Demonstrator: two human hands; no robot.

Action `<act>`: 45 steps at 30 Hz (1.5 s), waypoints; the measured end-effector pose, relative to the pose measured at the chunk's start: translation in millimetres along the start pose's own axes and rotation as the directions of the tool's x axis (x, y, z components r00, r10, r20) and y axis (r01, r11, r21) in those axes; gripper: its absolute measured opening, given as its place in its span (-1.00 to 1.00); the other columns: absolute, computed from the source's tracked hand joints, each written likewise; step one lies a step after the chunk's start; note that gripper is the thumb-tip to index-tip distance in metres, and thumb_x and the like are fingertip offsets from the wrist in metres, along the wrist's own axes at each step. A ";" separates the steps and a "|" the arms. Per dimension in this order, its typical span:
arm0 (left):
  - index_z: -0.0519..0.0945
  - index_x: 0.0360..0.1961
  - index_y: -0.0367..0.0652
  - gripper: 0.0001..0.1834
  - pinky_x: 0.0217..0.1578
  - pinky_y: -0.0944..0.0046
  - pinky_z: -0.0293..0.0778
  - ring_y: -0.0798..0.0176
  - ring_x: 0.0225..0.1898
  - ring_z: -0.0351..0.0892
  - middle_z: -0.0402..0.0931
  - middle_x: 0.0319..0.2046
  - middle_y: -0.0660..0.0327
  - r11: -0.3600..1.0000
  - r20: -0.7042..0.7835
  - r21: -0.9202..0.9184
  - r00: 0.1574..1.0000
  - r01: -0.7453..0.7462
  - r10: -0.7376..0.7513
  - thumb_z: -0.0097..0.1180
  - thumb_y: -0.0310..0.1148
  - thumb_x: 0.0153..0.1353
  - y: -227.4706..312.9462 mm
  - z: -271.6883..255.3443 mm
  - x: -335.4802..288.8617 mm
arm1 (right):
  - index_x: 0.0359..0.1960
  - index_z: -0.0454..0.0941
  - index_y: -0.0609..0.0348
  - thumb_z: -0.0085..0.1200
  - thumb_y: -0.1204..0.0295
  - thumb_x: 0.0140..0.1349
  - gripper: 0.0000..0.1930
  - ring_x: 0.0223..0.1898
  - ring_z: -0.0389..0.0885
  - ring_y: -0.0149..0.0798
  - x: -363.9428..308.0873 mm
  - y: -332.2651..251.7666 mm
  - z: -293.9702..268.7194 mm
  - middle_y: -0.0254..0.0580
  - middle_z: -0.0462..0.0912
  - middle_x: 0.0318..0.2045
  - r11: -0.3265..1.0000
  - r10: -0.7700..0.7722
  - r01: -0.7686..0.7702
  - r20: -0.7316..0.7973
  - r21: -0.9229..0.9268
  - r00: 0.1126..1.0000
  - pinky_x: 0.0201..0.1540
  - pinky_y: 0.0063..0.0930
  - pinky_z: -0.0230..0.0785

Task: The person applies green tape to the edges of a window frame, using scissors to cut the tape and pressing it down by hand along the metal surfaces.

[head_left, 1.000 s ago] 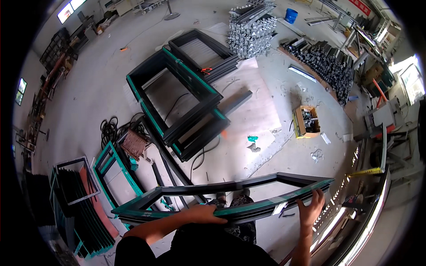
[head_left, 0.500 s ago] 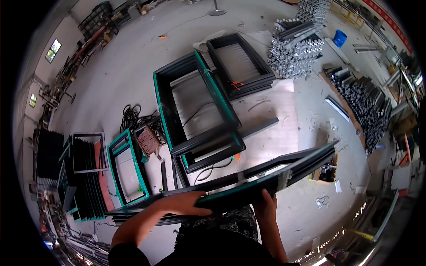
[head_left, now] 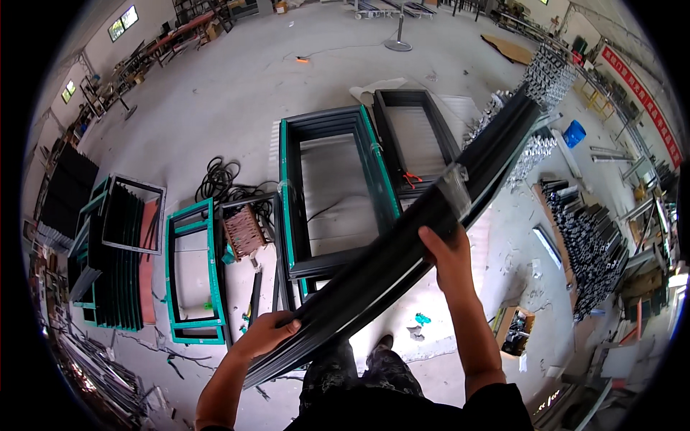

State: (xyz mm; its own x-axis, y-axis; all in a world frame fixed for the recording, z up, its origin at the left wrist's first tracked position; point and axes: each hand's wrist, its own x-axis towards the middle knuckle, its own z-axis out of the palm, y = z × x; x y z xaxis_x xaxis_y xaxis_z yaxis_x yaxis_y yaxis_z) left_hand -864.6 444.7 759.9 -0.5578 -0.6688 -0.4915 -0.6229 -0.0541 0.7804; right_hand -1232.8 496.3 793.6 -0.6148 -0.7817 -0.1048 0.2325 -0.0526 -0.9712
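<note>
Above rough grey concrete floor (head_left: 237, 108), both hands — left (head_left: 267, 335), right (head_left: 447, 253) — clenched around long dark ribbed metal profiles (head_left: 402, 251).

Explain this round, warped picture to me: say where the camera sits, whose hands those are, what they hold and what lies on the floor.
The camera sits on a person's head and looks down; its wide lens bends straight edges. The two bare hands are that person's own. The left hand and the right hand both grip a long dark metal frame, carried slantwise. Below, on the concrete floor, lie a large green-edged frame, a smaller green frame, a coil of black cable and a blue bucket.
</note>
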 end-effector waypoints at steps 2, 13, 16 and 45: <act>0.60 0.00 -0.35 -0.17 -0.10 0.14 0.43 0.17 -0.15 0.56 0.63 -0.20 0.07 0.987 -0.047 -0.158 0.999 0.011 -0.018 0.07 0.34 0.21 11.8 -22.6 15.9 | -0.13 0.45 0.27 0.38 0.29 0.13 -0.57 -0.47 0.53 -0.49 38.2 1.2 41.4 -0.32 0.58 -0.38 0.999 0.018 -0.018 0.002 -0.038 1.000 -0.49 -0.63 0.37; 0.47 0.24 -0.29 -0.11 0.10 0.01 0.33 -0.02 0.14 0.47 0.50 0.13 -0.07 0.902 0.049 -0.341 0.963 0.265 -0.264 0.04 0.35 0.23 -58.9 -117.4 166.8 | -0.20 0.55 0.35 0.45 0.18 -0.02 -0.49 -0.46 0.64 -0.25 244.9 82.9 200.2 -0.17 0.59 -0.42 0.937 0.198 -0.150 0.127 -0.317 0.972 -0.39 -0.32 0.62; 0.40 0.31 -0.24 -0.11 0.23 -0.01 0.22 -0.03 0.27 0.35 0.40 0.25 -0.01 0.839 -0.023 -0.423 0.922 0.342 -0.387 0.02 0.33 0.24 -131.9 -139.8 207.5 | -0.26 0.57 0.28 0.44 0.17 -0.01 -0.54 -0.44 0.63 -0.26 282.2 129.3 239.3 -0.21 0.59 -0.41 0.914 0.245 -0.164 0.182 -0.370 0.952 -0.34 -0.35 0.61; 0.41 0.27 -0.11 -0.29 0.09 0.00 0.41 -0.16 0.13 0.45 0.48 0.09 -0.15 0.598 -0.333 -0.775 0.671 0.206 -0.663 -0.05 0.19 0.29 -316.7 -52.7 380.7 | -0.02 0.48 0.28 0.45 0.32 -0.23 -0.33 -0.16 0.61 0.27 73.6 456.7 -148.0 0.19 0.64 -0.24 0.392 0.118 -0.358 -0.340 -0.847 0.933 -0.09 0.00 0.45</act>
State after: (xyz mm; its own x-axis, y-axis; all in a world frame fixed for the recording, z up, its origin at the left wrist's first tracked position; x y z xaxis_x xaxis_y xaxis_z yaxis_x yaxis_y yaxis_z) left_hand -850.8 168.1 346.0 0.2209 -0.6597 -0.7183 -0.0619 -0.7445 0.6647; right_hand -1283.4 506.7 310.6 -0.8025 -0.5243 -0.2849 -0.3274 0.7861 -0.5243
